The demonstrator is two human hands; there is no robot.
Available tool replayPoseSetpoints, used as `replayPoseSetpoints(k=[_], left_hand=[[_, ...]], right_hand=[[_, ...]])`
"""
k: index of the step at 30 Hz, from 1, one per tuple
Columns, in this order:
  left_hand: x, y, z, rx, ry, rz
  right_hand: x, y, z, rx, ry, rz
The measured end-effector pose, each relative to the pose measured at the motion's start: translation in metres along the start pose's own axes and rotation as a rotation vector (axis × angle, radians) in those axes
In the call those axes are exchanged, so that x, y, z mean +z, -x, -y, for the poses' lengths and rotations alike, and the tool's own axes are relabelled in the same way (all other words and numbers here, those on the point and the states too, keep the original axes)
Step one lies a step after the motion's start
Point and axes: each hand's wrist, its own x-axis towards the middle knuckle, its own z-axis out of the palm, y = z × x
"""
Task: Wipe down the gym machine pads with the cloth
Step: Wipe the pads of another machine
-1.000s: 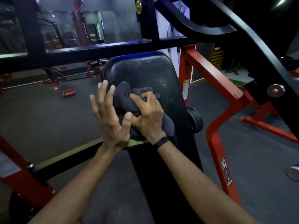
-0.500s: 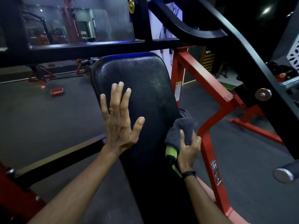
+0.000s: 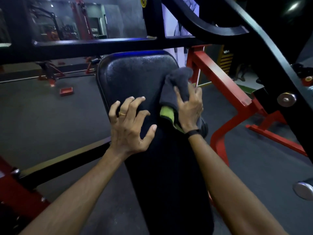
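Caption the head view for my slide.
Right hand wipes black pad edge with gray cloth; left hand braces it.

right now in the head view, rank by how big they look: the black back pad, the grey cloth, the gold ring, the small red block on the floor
1. black back pad, by far the largest
2. grey cloth, gripped in the right hand
3. small red block; it lies farther off, so its true size is unsure
4. gold ring on the left hand

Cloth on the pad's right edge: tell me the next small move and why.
Probably sweep the cloth leftward across the upper pad. The right hand grips it bunched at the pad's right edge, the top face beside it lies uncovered, and the left hand braces the pad lower down with bent fingers.
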Motion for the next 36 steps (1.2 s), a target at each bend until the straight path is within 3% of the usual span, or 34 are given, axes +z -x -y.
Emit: replayPoseSetpoints(k=[5, 9, 12, 15, 19, 21, 23, 27, 32, 36], left_hand=[[0.001, 0.002, 0.003, 0.068, 0.036, 0.015], [-0.008, 0.001, -0.004, 0.05, 0.012, 0.2], [-0.026, 0.014, -0.028, 0.109, 0.125, 0.333], [-0.059, 0.029, -0.077, -0.009, 0.413, 0.472], [-0.094, 0.041, -0.13, -0.553, 0.959, 1.041], [-0.108, 0.047, -0.149, -0.466, 1.001, 1.16], [-0.121, 0.052, -0.164, -0.335, 0.872, 1.167], [-0.141, 0.055, -0.18, -0.339, 0.817, 1.161], [-0.172, 0.044, -0.189, -0.229, 0.723, 1.075], [-0.193, 0.027, -0.195, -0.132, 0.728, 0.972]], right_hand=[[-0.053, 0.11, -0.038, 0.095, 0.085, 0.109], [-0.115, 0.178, -0.038, 0.211, 0.255, 0.453], [-0.169, 0.205, -0.027, 0.15, 0.402, 0.614], [-0.219, 0.214, -0.012, 0.225, 0.35, 0.407], [-0.25, 0.205, 0.013, 0.427, 0.299, 0.222], [-0.265, 0.201, 0.027, 0.48, 0.221, 0.184], [-0.281, 0.201, 0.043, 0.492, 0.168, 0.163], [-0.31, 0.205, 0.068, 0.528, 0.08, 0.173], [-0.352, 0.198, 0.083, 0.528, 0.053, 0.308], [-0.387, 0.195, 0.074, 0.578, 0.169, 0.405]])
